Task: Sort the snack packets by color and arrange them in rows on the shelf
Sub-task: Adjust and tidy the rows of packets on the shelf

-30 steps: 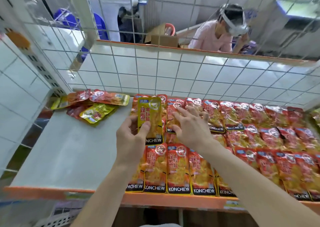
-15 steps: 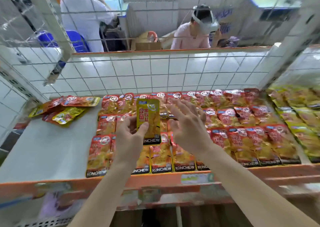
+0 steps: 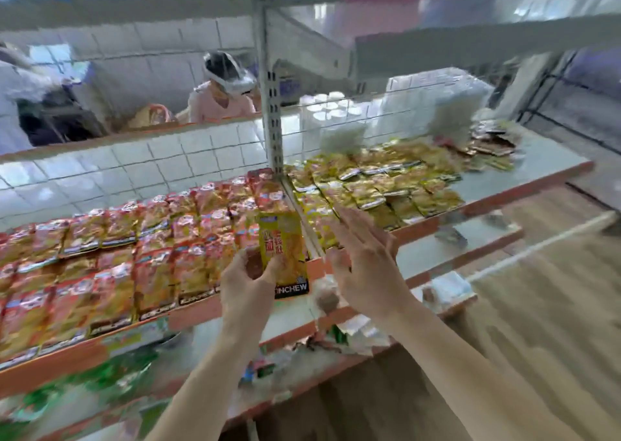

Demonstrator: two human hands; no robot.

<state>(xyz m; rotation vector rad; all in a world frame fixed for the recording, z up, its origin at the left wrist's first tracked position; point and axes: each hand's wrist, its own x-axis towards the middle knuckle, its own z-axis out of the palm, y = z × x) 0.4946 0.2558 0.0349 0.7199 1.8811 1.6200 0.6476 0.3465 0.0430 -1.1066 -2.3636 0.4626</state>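
Note:
My left hand (image 3: 247,281) pinches a yellow snack packet (image 3: 282,245) upright by its lower edge, in front of the shelf's orange front lip (image 3: 201,309). My right hand (image 3: 368,259) hovers just right of the packet with straight fingers, holding nothing. Rows of red packets (image 3: 117,255) fill the shelf section on the left. Past a thin divider (image 3: 302,218), rows of yellow packets (image 3: 376,185) lie in the right section. The frame is motion-blurred.
A white upright post (image 3: 270,104) and wire-grid back panel stand behind the packets. White containers (image 3: 420,111) and loose dark packets (image 3: 490,141) sit at the far right. A lower shelf (image 3: 295,343) holds mixed items. A person sits behind the shelf.
The view has swung right, bringing the yellow-packet section into sight. Both hands moved right with the yellow packet, from over the red rows to near the divider.

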